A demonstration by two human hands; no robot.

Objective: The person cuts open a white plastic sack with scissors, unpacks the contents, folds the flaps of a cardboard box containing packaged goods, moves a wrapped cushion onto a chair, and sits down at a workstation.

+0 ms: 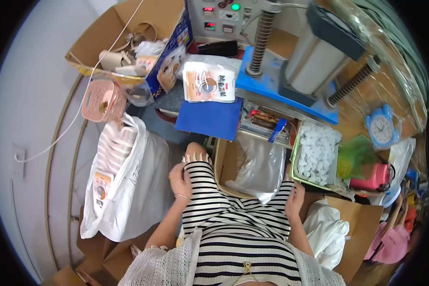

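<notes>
My left hand (180,182) rests against the outer side of my left thigh, fingers loosely extended and holding nothing. On the other side, my right hand (295,200) lies along my right thigh, close to the lap box, with its fingers loosely stretched and nothing seen in them. Between my knees sits a cardboard box (220,164) with a clear plastic bag (258,164) in it, draped over the near rim. Beyond the box, a stack of printed white packages (209,85) lies behind a blue pad (209,119).
A press with a blue plate (245,78) and metal cylinder stands ahead. Right of the lap box is a tray of small white plastic pieces (315,152), near a blue clock (383,129) and pink bottle (374,177). A white sack (148,183) of packages stands left, below a pink basket (93,107).
</notes>
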